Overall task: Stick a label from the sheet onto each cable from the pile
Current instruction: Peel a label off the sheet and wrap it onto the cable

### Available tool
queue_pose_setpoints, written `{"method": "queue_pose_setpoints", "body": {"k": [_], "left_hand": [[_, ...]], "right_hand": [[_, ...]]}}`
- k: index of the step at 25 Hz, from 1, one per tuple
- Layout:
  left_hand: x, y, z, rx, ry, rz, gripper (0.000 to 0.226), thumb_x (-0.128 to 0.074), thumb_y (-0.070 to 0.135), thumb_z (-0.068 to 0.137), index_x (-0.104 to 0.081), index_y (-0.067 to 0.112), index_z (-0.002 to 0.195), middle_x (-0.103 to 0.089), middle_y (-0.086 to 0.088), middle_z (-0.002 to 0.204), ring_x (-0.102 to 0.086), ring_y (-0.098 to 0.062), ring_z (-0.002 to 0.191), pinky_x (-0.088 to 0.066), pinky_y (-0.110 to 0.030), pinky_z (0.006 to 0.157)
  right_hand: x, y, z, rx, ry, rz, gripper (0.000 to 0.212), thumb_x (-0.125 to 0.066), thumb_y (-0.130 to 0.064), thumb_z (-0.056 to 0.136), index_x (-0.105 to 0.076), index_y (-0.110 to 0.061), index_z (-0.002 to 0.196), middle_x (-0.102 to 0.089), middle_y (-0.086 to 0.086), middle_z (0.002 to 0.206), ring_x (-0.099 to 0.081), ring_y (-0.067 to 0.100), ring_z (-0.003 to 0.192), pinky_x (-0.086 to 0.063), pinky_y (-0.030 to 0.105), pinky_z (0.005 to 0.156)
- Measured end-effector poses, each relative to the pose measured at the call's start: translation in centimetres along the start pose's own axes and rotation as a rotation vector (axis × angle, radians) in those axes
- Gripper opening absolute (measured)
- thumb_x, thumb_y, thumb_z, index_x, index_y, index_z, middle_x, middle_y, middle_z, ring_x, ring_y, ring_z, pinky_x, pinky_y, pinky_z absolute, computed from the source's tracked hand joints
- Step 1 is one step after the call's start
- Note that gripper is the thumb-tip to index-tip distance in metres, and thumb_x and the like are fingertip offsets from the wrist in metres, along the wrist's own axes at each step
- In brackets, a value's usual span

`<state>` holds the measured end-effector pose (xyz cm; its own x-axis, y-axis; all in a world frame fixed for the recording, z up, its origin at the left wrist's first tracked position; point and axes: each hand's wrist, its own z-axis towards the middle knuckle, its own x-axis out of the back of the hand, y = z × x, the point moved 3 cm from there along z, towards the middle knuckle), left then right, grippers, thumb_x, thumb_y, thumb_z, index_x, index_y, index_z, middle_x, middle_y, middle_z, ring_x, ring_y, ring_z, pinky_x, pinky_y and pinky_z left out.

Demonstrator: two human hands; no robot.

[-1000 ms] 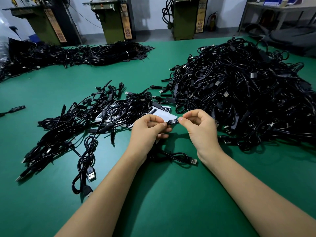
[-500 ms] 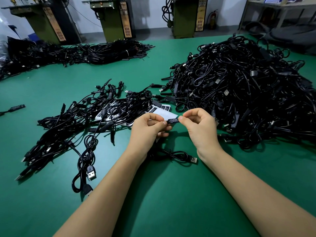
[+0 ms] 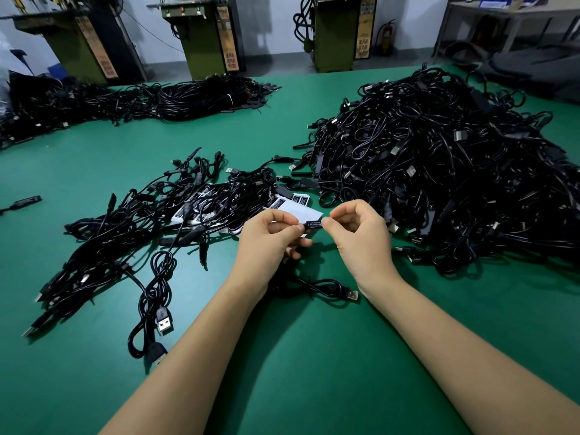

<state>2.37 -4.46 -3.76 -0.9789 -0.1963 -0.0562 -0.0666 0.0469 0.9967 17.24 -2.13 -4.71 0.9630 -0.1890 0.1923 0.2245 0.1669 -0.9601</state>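
Observation:
My left hand [image 3: 270,237] and my right hand [image 3: 361,233] meet above the green table, pinching between them a small black cable module with a white-printed black label [image 3: 314,224] on it. That cable [image 3: 317,285] hangs down below my hands and its USB plug [image 3: 351,294] lies on the table. The white label sheet [image 3: 298,211] lies just behind my hands, partly under cables. The big pile of black cables [image 3: 439,183] fills the right side.
A flatter spread of black cables [image 3: 125,233] lies to the left, with one coiled cable [image 3: 157,296] nearer me. More cable bundles [image 3: 194,98] lie along the table's far edge. Green machines [image 3: 207,36] stand behind.
Both hands have stayed together at the same spot, still pinching the labelled module; only slight finger shifts show.

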Motion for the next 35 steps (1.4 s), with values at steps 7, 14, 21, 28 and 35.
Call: {"method": "queue_pose_setpoints", "body": {"k": [7,14,21,28,35], "left_hand": [[-0.02,0.01,-0.07,-0.005,-0.016,-0.005,0.01,-0.064,-0.005,0.086,-0.057,0.004,0.085,-0.068,-0.011,0.067,-0.067,-0.014,0.057,-0.045,-0.019,0.043],[0.02,-0.06,-0.04,-0.002,-0.013,0.01,0.011,-0.065,-0.004,0.086,-0.058,0.005,0.083,-0.068,-0.01,0.066,-0.067,-0.015,0.057,-0.043,-0.019,0.041],[0.16,-0.09,0.17,-0.005,0.002,-0.012,0.01,-0.064,-0.004,0.086,-0.058,0.003,0.085,-0.068,-0.011,0.065,-0.067,-0.015,0.056,-0.043,-0.018,0.042],[0.02,0.06,0.13,0.014,-0.007,-0.03,0.012,-0.064,-0.004,0.086,-0.057,0.006,0.084,-0.069,-0.011,0.067,-0.067,-0.015,0.055,-0.043,-0.018,0.041],[0.12,-0.01,0.25,0.017,-0.005,-0.038,0.011,-0.063,-0.002,0.087,-0.056,0.006,0.086,-0.071,-0.014,0.073,-0.067,-0.015,0.055,-0.042,-0.019,0.04]], "right_hand": [[-0.1,-0.63,-0.59,0.085,0.001,-0.162,0.024,-0.072,-0.016,0.082,-0.053,-0.03,0.077,-0.06,-0.014,0.076,-0.057,0.001,0.075,-0.048,0.02,0.07],[-0.24,-0.64,-0.74,0.106,0.001,-0.196,0.019,-0.07,-0.016,0.083,-0.053,-0.025,0.081,-0.059,-0.012,0.08,-0.057,0.005,0.078,-0.049,0.027,0.072],[-0.23,-0.59,-0.58,0.09,-0.002,-0.19,0.015,-0.07,-0.02,0.084,-0.056,-0.024,0.084,-0.053,-0.013,0.091,-0.055,0.003,0.077,-0.05,0.03,0.074],[-0.05,-0.56,-0.25,0.04,-0.011,-0.126,0.01,-0.059,-0.018,0.091,-0.061,-0.025,0.084,-0.064,-0.007,0.085,-0.059,0.008,0.076,-0.05,0.032,0.074],[-0.03,-0.37,-0.12,-0.002,-0.154,-0.041,0.015,-0.065,-0.015,0.086,-0.065,-0.029,0.091,-0.067,-0.012,0.088,-0.062,0.011,0.085,-0.052,0.038,0.082]]}}
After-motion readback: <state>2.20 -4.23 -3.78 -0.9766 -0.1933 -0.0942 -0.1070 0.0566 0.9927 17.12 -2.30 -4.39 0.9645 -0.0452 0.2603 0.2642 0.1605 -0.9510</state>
